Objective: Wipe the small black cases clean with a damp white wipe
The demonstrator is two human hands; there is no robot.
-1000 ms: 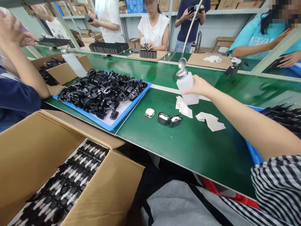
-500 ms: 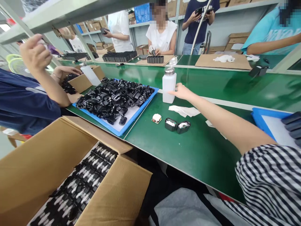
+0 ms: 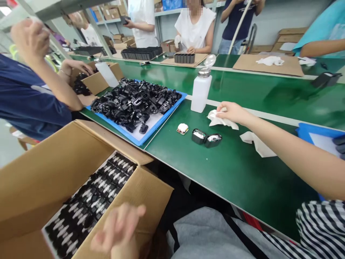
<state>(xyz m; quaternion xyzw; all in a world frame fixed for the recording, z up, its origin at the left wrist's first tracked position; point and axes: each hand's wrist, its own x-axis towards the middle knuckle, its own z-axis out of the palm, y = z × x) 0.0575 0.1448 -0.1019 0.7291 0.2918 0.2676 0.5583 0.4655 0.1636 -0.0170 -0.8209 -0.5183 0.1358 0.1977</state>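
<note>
My right hand (image 3: 232, 111) reaches across the green table and pinches a crumpled white cloth (image 3: 219, 119). Just left of it stands a white dispenser bottle (image 3: 200, 92) with a metal cap, upright and free of my hand. In front of the cloth lie two small black chargers (image 3: 206, 137) and a small white piece (image 3: 182, 128). My left hand (image 3: 118, 226) is raised low in the picture beside the cardboard box (image 3: 32, 180), blurred, fingers apart, holding nothing.
A blue tray (image 3: 159, 124) heaped with black plugs sits left of the bottle. The open cardboard box holds rows of black parts. Another white cloth (image 3: 257, 144) lies to the right, near a second blue tray (image 3: 309, 131). A person in dark blue sits left; others work across the table.
My right hand let go of the bottle, which now stands on the table, and moved right to take hold of the white cloth. My left hand came into view at the bottom.
</note>
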